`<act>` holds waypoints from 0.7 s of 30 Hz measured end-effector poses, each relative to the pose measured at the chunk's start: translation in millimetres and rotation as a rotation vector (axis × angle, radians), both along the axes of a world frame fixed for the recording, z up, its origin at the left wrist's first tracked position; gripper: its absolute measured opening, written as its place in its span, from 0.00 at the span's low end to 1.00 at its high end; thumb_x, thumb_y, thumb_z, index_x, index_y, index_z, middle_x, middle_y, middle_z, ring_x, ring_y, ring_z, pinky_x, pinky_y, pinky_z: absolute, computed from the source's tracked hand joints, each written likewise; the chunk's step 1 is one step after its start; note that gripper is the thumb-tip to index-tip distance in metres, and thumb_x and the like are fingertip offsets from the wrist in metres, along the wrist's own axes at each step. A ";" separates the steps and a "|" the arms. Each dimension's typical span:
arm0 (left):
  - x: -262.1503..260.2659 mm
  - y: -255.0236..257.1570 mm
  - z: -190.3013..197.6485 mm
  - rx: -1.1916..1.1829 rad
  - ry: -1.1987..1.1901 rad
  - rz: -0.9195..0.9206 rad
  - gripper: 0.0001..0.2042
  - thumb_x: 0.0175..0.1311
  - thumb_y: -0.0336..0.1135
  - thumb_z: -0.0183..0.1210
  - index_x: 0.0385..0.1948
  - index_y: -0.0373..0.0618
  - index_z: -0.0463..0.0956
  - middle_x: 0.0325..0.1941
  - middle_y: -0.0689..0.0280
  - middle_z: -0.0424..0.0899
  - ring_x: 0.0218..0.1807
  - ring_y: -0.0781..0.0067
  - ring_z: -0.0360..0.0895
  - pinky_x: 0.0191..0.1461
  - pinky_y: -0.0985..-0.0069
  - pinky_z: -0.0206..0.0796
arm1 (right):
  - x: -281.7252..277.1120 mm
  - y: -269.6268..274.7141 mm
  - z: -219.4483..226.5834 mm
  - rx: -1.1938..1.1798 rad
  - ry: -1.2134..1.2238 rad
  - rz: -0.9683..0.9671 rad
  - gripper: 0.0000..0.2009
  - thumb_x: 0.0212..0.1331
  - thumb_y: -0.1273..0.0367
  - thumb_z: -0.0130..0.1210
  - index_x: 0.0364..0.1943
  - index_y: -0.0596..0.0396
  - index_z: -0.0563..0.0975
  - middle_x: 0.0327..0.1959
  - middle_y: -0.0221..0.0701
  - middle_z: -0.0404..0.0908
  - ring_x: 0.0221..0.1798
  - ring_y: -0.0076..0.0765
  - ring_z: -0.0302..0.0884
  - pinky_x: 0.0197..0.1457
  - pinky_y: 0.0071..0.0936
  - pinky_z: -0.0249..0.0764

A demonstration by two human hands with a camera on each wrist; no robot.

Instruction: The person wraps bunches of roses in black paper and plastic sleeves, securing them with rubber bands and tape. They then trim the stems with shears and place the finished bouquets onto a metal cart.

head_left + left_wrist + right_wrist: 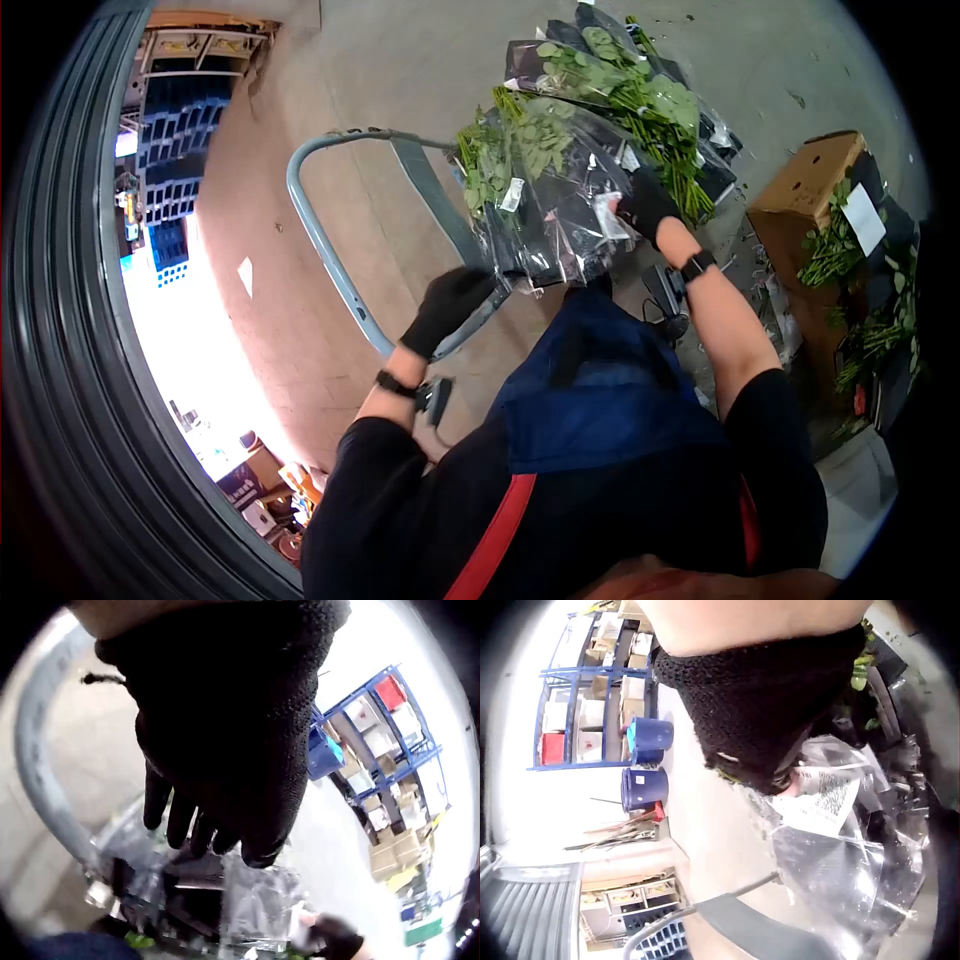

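Several leafy green bunches of cut stems lie in clear and black plastic sleeves, heads toward one side. My black-gloved right hand pinches a clear plastic sleeve by a white printed label; a bare thumb tip shows at the label's edge in the right wrist view. Beside the bunches, my black-gloved left hand is near the grey-blue tubular cart handle. Its fingers point down toward the crinkled plastic in the left wrist view, holding nothing that shows.
At the right stands a cardboard box with more wrapped greenery and a white sheet against it. Blue shelving with boxes and blue buckets stand farther off. A ribbed dark shutter runs along the left.
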State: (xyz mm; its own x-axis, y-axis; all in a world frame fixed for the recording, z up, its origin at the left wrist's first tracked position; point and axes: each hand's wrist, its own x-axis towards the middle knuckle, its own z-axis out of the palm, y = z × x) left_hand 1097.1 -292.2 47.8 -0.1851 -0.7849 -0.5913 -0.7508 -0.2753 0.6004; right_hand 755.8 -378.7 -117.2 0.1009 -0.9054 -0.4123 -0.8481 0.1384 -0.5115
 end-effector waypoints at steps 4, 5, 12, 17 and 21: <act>-1.0 -75.1 -108.7 0.017 0.186 0.268 0.17 0.62 0.41 0.58 0.48 0.42 0.76 0.39 0.66 0.81 0.41 0.74 0.76 0.46 0.74 0.69 | -12.6 28.4 -30.3 -0.084 -0.538 -0.254 0.30 0.45 0.59 0.66 0.50 0.64 0.72 0.41 0.43 0.78 0.45 0.42 0.77 0.49 0.32 0.71; 4.1 -95.5 -138.4 0.103 0.284 0.393 0.18 0.63 0.43 0.56 0.50 0.44 0.75 0.39 0.66 0.79 0.40 0.74 0.75 0.45 0.72 0.69 | -16.4 32.5 -22.8 -0.028 -0.632 -0.300 0.29 0.45 0.62 0.67 0.50 0.64 0.72 0.40 0.40 0.79 0.44 0.38 0.77 0.48 0.29 0.71; -9.5 -180.6 -214.5 0.138 0.913 0.482 0.26 0.64 0.42 0.52 0.62 0.45 0.59 0.40 0.59 0.77 0.38 0.67 0.74 0.44 0.69 0.68 | -51.4 57.9 75.1 0.409 -0.928 -0.453 0.21 0.52 0.65 0.61 0.47 0.63 0.74 0.36 0.30 0.79 0.37 0.23 0.75 0.42 0.23 0.71; -51.0 -214.5 -183.9 -0.406 0.470 0.385 0.23 0.57 0.45 0.61 0.47 0.35 0.72 0.30 0.54 0.80 0.28 0.66 0.73 0.33 0.69 0.65 | -79.8 46.2 74.7 0.217 -0.323 0.000 0.25 0.51 0.64 0.62 0.53 0.61 0.72 0.45 0.37 0.78 0.45 0.36 0.77 0.47 0.30 0.71; -117.6 -205.5 -120.6 -0.256 0.566 0.627 0.21 0.64 0.49 0.55 0.25 0.35 0.78 0.20 0.60 0.77 0.24 0.73 0.70 0.29 0.68 0.60 | -26.4 -6.5 120.3 -0.518 -0.299 0.215 0.29 0.49 0.64 0.61 0.58 0.55 0.68 0.57 0.45 0.70 0.52 0.54 0.72 0.52 0.38 0.71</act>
State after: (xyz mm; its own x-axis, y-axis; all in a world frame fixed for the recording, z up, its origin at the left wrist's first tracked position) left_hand 979.4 -497.6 -72.8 0.1120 -0.9360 -0.3338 -0.0779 -0.3432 0.9360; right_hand 729.4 -385.2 3.1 0.3454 -0.9268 0.1476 -0.6396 -0.3476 -0.6856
